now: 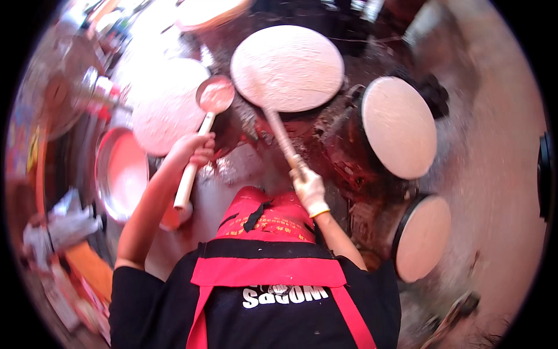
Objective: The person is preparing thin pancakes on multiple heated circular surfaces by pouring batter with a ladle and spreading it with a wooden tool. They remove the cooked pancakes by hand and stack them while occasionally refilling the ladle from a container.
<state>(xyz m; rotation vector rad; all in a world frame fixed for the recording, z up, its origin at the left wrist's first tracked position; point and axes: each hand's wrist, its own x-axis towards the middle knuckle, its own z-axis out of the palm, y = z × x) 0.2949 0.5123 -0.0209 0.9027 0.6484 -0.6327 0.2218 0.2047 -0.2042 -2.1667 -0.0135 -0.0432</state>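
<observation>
My bare left hand [195, 152] grips the long white handle of a round ladle [215, 94] with pale pinkish batter in it. The ladle is over the edge of the left griddle [163, 113], which is covered in pale batter. My right hand [308, 189], in a whitish glove, grips a long wooden stick [279, 131] that reaches onto the middle griddle [302, 67]. A pale layer covers that griddle; the stick's far end is blurred. A wide metal pan [122, 174] of pinkish liquid stands left of my left hand.
Two more pale-covered round griddles [398, 128] [421, 238] stand on dark stoves at the right, and another griddle [203, 11] is at the back. A fan [61, 90], bags [67, 227] and an orange item [87, 267] are at the left. A stick [453, 320] lies at the lower right.
</observation>
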